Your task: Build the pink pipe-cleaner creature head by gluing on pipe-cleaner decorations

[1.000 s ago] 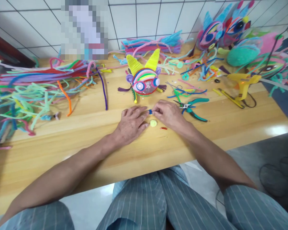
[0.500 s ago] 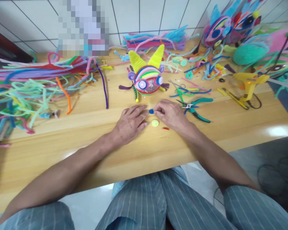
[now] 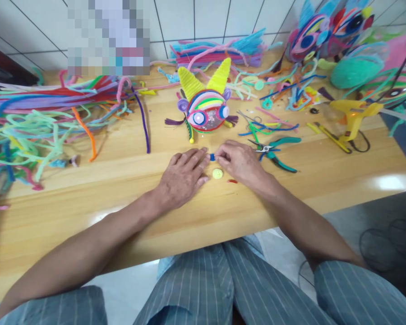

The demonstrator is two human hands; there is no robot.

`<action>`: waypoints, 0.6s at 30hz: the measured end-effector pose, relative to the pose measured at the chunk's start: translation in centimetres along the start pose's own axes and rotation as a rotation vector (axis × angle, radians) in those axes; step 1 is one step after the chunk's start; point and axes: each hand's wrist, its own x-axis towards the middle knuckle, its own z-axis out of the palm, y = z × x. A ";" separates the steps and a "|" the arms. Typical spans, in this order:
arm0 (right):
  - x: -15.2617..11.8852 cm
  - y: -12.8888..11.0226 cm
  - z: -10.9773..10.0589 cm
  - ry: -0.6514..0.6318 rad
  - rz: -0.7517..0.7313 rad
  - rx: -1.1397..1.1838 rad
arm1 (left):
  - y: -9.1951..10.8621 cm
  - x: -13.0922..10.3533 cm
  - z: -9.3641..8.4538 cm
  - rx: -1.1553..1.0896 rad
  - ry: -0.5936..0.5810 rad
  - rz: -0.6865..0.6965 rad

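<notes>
A small blue coil (image 3: 212, 157) lies on the wooden table between my hands. My left hand (image 3: 184, 177) rests palm down to its left, fingers spread, with fingertips at the coil's edge. My right hand (image 3: 239, 161) has its thumb and index finger pinched together on the coil's right side. Just below lies a pale yellow coiled disc (image 3: 217, 174), beside a small red piece (image 3: 232, 181). Behind the hands stands a colourful mask-like figure (image 3: 207, 110) with yellow ears and pink-and-blue eyes.
Green-handled pliers (image 3: 280, 143) lie right of my right hand, near scissors (image 3: 248, 118) and cut pipe cleaners. A yellow glue gun (image 3: 353, 115) stands farther right. Pipe cleaners (image 3: 50, 97) are heaped at the left; more figures (image 3: 309, 38) stand at the back right.
The view has shifted slightly. Both hands stay around the blue coil, with my right hand's fingertips still against it.
</notes>
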 end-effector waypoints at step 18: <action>-0.4 -2.0 -1.6 0.002 0.113 -0.138 | -0.6 -0.2 0.9 -0.173 0.155 -0.053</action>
